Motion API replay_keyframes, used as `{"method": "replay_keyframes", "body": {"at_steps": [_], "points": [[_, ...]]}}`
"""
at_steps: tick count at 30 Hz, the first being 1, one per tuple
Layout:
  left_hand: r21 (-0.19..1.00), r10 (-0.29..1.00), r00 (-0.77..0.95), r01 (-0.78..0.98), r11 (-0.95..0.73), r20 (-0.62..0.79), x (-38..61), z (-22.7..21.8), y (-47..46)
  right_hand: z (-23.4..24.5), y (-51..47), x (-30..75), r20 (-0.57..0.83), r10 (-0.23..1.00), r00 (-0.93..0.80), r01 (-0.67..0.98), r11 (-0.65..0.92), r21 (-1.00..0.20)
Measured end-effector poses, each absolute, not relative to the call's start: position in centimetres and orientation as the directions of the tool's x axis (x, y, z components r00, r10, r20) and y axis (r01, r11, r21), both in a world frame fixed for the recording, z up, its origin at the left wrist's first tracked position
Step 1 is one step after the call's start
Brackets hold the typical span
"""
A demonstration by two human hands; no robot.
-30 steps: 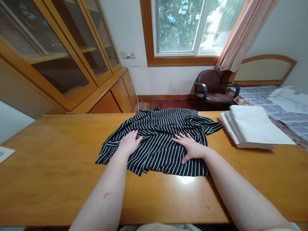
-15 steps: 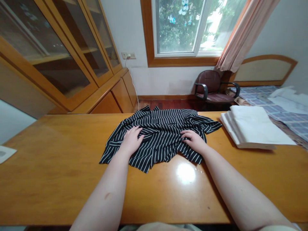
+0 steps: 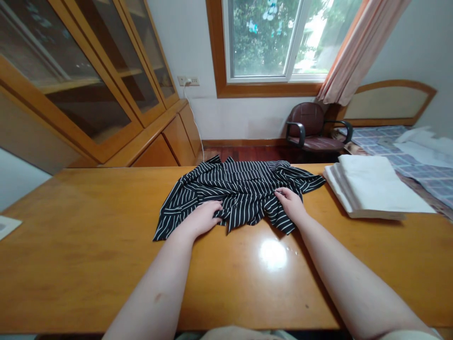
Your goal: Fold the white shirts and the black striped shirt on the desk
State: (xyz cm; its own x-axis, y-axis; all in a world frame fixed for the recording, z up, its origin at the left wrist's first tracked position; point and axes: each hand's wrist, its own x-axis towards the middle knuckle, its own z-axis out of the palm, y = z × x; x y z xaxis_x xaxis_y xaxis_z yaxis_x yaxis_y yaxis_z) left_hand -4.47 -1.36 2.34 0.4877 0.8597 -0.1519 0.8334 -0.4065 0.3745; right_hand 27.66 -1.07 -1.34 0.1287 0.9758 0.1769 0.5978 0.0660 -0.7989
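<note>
A black shirt with white stripes lies bunched up on the far middle of a wooden table. My left hand rests on the shirt's near edge with its fingers curled into the cloth. At the shirt's right side my right hand pinches a fold of the fabric.
A stack of folded white cloth sits at the table's right end. A sheet of paper lies at the left edge. Beyond the table are a glass-door cabinet, a dark armchair, a window and a bed.
The shirt, spread flat a second ago, has been pushed away from me and gathered up. Both hands moved forward and closed on the cloth; the left one slid right along the near edge.
</note>
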Motion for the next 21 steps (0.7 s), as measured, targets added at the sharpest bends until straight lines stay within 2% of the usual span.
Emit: {"method": "replay_keyframes", "body": {"at_steps": [2,4,7,9,11,14,17,21], "points": [[0.357,0.903,0.411,0.868,-0.344,-0.129,-4.5,2.9,-1.3,-1.1,-1.4,27.5,0.210,0.969,0.128,0.642,0.080,-0.763],[0.337,0.935,0.333,0.901,-0.275,-0.126,-4.6,3.6,-1.4,-0.4,-2.1,27.0,0.301,0.951,0.077,0.711,0.159,-0.684],[0.271,0.958,0.269,0.934,-0.234,-0.100,-4.4,4.4,-1.8,1.0,-3.5,26.1,0.401,0.890,-0.217,0.746,0.416,-0.521],[0.218,0.967,0.245,0.949,-0.226,-0.065,-4.1,4.8,-2.2,1.6,-4.2,25.4,0.337,0.825,-0.454,0.702,0.564,-0.435],[0.181,0.974,0.223,0.960,-0.213,-0.035,-3.9,5.2,-2.5,1.7,-4.4,24.7,0.235,0.794,-0.561,0.695,0.605,-0.387],[0.173,0.982,0.186,0.969,-0.176,-0.044,-3.7,5.8,-3.0,0.9,-3.9,24.3,0.156,0.810,-0.566,0.728,0.579,-0.367],[0.213,0.973,0.213,0.958,-0.190,-0.091,-3.6,6.2,-3.3,0.4,-3.3,24.4,0.153,0.825,-0.545,0.722,0.554,-0.416],[0.297,0.939,0.277,0.932,-0.209,-0.206,-3.6,6.3,-3.6,1.1,-3.3,25.0,0.113,0.911,-0.397,0.801,0.404,-0.441]]}}
